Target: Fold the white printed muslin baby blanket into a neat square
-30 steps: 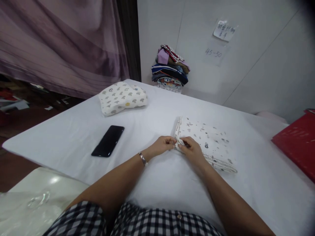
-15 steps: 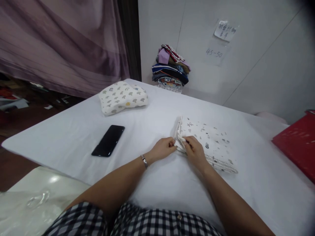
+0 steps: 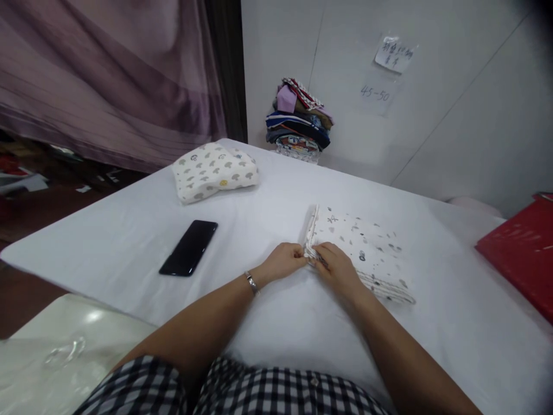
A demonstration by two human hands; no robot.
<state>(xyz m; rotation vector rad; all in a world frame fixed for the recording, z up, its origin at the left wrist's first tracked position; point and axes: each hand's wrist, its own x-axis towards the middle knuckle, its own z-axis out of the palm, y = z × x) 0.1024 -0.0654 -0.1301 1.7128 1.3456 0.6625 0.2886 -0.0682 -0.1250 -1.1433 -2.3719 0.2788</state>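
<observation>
A folded white cloth (image 3: pixel 375 242) with small grey and dark prints lies on the white-covered table (image 3: pixel 259 225), right of centre, its several layers showing along the near edge. At its near left corner my left hand (image 3: pixel 285 259) is closed in a pinch on the cloth's edge. My right hand (image 3: pixel 337 265) is closed on the same corner from the right, fingers curled over the layers. The two hands almost meet there. Part of the corner is hidden by my fingers.
A black phone (image 3: pixel 189 248) lies left of my hands. Behind it rests a bundled white cloth (image 3: pixel 213 173) with mushroom prints. Folded clothes (image 3: pixel 298 121) are stacked by the wall. A red container (image 3: pixel 522 248) stands at the right, a plastic-covered surface (image 3: pixel 64 351) at lower left.
My right hand has moved slightly left and toward my left hand, bringing the cloth's corner layers together. The gap seen between the layers at the corner has closed.
</observation>
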